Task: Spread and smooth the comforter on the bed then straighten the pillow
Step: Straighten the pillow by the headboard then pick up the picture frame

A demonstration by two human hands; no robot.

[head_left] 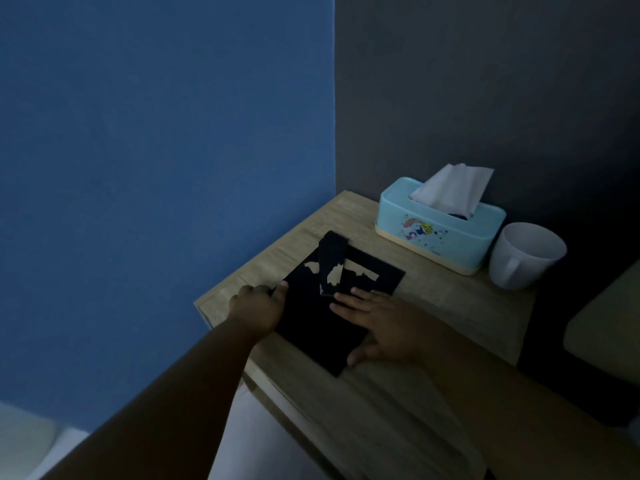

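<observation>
No comforter shows. A pale yellowish cushion-like edge (pixel 606 327) at the far right may be a pillow or the bed; I cannot tell which. On a wooden bedside table (pixel 433 306) lies a flat black folder-like item (pixel 311 317) with worn pale patches and a flap. My left hand (pixel 259 306) grips its left edge, thumb on top. My right hand (pixel 377 323) lies flat on its right side, fingers spread and thumb at the near corner.
A light blue tissue box (pixel 440 233) with a tissue sticking up stands at the back of the table. A white mug (pixel 523 254) sits to its right. A blue wall is on the left, a dark wall behind. The room is dim.
</observation>
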